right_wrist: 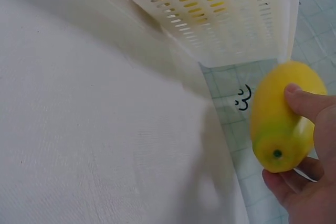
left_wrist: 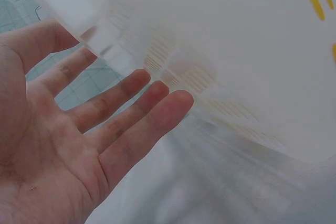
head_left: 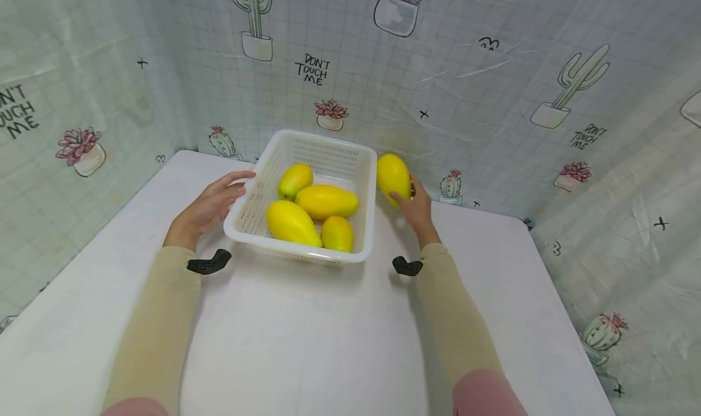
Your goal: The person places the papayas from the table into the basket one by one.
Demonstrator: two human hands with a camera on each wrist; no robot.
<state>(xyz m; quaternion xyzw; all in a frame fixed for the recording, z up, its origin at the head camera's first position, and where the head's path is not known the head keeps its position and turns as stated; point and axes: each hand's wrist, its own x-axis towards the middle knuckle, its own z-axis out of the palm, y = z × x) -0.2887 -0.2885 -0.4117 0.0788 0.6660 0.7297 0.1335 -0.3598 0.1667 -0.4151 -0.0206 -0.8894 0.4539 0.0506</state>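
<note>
A white perforated plastic basket (head_left: 328, 151) is in the middle of the head view with several yellow mangoes (head_left: 327, 201) inside. My left hand (head_left: 205, 209) is at the basket's left side. In the left wrist view the fingers (left_wrist: 144, 116) are extended, their tips against or very close to the basket's pale slotted wall (left_wrist: 247, 61). At the right, my right hand (head_left: 417, 209) grips another yellow mango (head_left: 392, 174) just outside the basket's right rim. The right wrist view shows the thumb on top of this mango (right_wrist: 268, 124), with other fingers beneath it.
A white table (head_left: 306, 331) lies under the basket and arms. Behind it and along both sides hangs a pale grid-patterned sheet (head_left: 361, 81) printed with cacti. Black devices (head_left: 210, 263) sit at both wrists.
</note>
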